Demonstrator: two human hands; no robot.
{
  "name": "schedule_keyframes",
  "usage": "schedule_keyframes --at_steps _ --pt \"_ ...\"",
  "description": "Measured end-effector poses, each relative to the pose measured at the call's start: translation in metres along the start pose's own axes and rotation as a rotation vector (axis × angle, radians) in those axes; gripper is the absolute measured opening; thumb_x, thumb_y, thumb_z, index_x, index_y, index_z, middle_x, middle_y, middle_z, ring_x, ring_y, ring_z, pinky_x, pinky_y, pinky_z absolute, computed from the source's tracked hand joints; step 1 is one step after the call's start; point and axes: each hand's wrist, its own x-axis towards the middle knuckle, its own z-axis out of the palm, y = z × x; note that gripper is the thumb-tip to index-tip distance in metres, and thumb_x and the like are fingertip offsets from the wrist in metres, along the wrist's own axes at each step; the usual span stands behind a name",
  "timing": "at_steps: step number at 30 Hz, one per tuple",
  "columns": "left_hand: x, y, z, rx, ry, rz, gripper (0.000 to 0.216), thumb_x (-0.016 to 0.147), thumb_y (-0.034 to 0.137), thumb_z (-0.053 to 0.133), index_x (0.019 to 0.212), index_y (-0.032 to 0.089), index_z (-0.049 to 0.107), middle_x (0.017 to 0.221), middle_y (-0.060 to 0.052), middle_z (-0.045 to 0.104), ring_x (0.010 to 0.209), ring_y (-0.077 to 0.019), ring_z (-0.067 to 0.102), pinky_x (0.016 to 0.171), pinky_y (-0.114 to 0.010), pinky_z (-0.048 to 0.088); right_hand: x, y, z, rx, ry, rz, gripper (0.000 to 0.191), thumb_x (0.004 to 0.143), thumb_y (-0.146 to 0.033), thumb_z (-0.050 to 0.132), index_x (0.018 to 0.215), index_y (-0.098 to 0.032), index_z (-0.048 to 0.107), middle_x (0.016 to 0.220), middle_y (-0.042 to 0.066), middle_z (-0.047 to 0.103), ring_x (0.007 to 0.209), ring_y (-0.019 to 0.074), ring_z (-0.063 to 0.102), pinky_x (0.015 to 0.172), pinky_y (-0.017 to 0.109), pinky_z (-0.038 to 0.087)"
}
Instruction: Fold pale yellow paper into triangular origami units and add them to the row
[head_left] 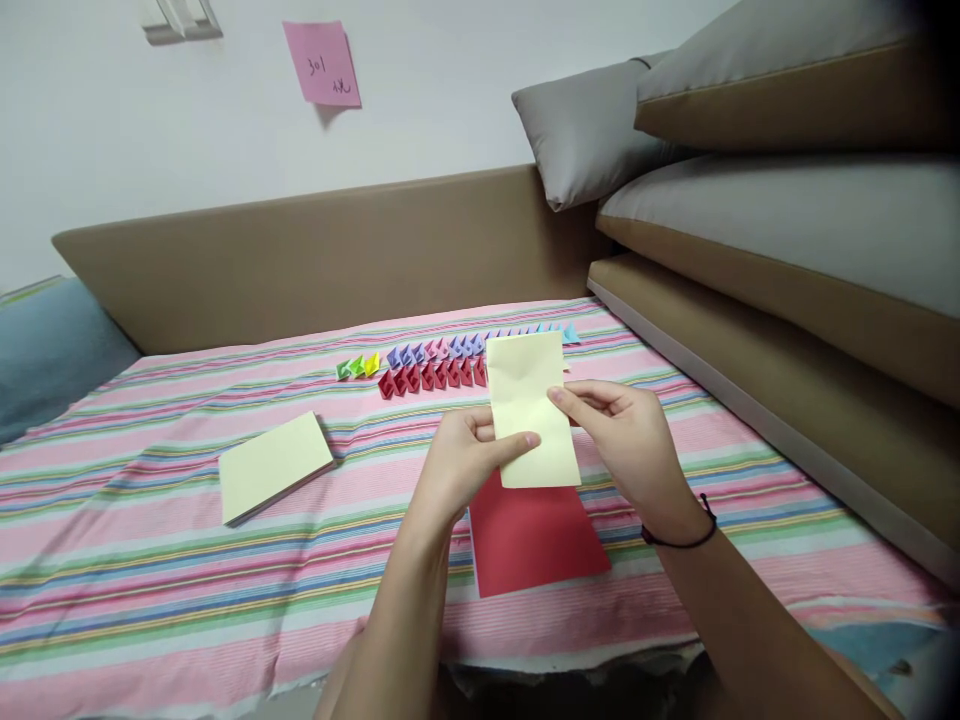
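Our left hand (469, 455) and right hand (626, 440) each close a thumb-and-finger grip on a pale yellow rectangular paper sheet (529, 400), held above a red paper sheet (536, 545) near the front edge of the striped bed (150, 600). We judge it mid-fold; creasing needs aligned edges.

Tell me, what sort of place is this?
Likely a home bedroom or lounge: a striped sheet lies below a padded backrest, grey cushions are stacked in the corner, and a pink note hangs on the wall.
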Motion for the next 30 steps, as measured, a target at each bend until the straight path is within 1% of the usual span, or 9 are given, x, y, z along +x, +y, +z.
schedule_keyframes --at_steps 7,15,23,30 --pt "0.0017 -0.0020 0.0005 0.028 0.003 0.011 0.030 0.065 0.025 0.075 0.092 0.013 0.071 0.082 -0.009 0.073 0.071 -0.0183 0.067 0.061 -0.023 0.052 0.0015 -0.0001 -0.0027 0.051 -0.069 0.046 0.020 0.072 -0.033 0.070 0.082 -0.016 0.073 0.078 0.004 0.073 0.077 0.0202 0.068 0.070 0.030 0.055" --pt "0.0016 0.0000 0.0003 0.034 -0.012 0.011 0.024 0.066 0.020 0.074 0.088 0.013 0.071 0.077 -0.005 0.073 0.066 -0.0140 0.065 0.057 -0.019 0.049 0.0037 0.0023 -0.0032 0.044 -0.062 0.065 0.024 0.068 -0.036 0.073 0.082 -0.016 0.073 0.079 0.005 0.073 0.079 0.0217 0.067 0.071 0.032 0.055" --pt "0.0021 0.0022 -0.0007 0.038 -0.023 -0.006 0.027 0.066 0.018 0.073 0.092 0.014 0.071 0.078 -0.005 0.073 0.070 -0.0160 0.067 0.060 -0.021 0.050 0.0019 0.0007 -0.0039 0.038 -0.054 0.075 0.022 0.067 -0.034 0.074 0.078 -0.016 0.072 0.075 0.006 0.071 0.077 0.0212 0.066 0.069 0.030 0.054" --pt "0.0010 0.0035 -0.0005 0.061 -0.016 -0.029 0.031 0.064 0.018 0.074 0.094 0.013 0.070 0.081 -0.007 0.073 0.073 -0.0185 0.068 0.062 -0.023 0.052 0.0039 0.0005 -0.0032 0.004 -0.050 0.066 0.022 0.067 -0.035 0.074 0.076 -0.015 0.072 0.079 0.006 0.071 0.076 0.0197 0.065 0.069 0.030 0.053"
